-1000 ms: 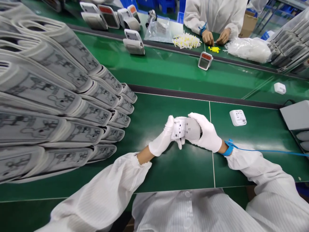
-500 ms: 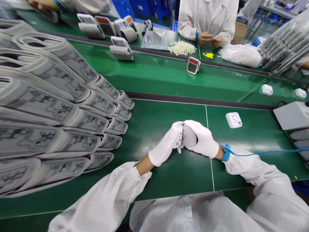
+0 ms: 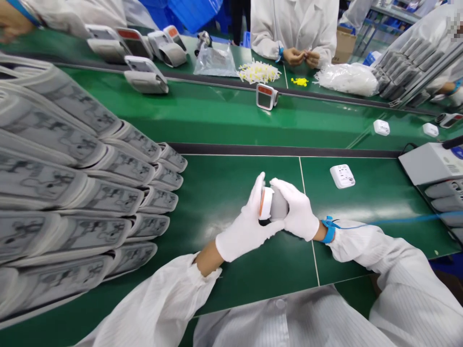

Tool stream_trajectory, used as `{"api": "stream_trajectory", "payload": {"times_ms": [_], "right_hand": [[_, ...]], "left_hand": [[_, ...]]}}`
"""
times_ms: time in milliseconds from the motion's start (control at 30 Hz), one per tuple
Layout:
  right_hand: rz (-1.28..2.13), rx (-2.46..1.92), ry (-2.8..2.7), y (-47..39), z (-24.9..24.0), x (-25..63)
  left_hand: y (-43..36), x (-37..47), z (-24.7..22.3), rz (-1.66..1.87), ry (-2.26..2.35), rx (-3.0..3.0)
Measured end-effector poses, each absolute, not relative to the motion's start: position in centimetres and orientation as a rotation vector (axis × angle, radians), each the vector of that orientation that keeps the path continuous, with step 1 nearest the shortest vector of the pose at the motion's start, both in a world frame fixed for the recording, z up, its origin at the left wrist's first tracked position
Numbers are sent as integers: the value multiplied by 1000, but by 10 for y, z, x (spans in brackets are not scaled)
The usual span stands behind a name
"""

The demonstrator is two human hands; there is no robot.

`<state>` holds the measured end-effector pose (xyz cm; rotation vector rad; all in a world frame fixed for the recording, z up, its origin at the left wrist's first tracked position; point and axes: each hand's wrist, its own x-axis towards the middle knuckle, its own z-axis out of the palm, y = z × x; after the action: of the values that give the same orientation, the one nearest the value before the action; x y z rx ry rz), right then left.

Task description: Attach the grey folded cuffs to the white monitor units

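Between my two white-gloved hands, above the green bench, is a white device with an orange edge and a grey cuff attached on its right. My left hand has its fingers and thumb around the device from the left. Wrapped round the cuff from the right is my right hand, with a blue strap at the wrist. A white square unit lies on the bench to the right of my hands.
Stacked grey printed cuffs fill the left side. Behind, a green conveyor carries a device and small white units. A grey box stands right. A person works opposite, near white-yellow parts.
The device has turned in my hands, so its orange edge now shows. My left fingers have spread around it. The conveyor's items have shifted left in view, as has the whole scene.
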<state>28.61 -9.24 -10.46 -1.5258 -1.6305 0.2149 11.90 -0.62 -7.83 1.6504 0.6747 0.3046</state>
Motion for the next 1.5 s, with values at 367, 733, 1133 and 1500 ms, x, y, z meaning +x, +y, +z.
{"api": "stream_trajectory", "payload": {"times_ms": [367,733,1133,1500], "right_hand": [[685,-1622,-1394,-90,-89,282],[631,-1313,-1555,-69,-111,312],[325,-1593,-1705,-77,-116,293],[562,-1543,-1146,-41,-110,331]], "left_hand": [[3,113,-97,501,984,1943],[18,107,-94,612,801,1512],[15,115,-105,554,735,1522],[56,186,-107,988,772,1484]]}}
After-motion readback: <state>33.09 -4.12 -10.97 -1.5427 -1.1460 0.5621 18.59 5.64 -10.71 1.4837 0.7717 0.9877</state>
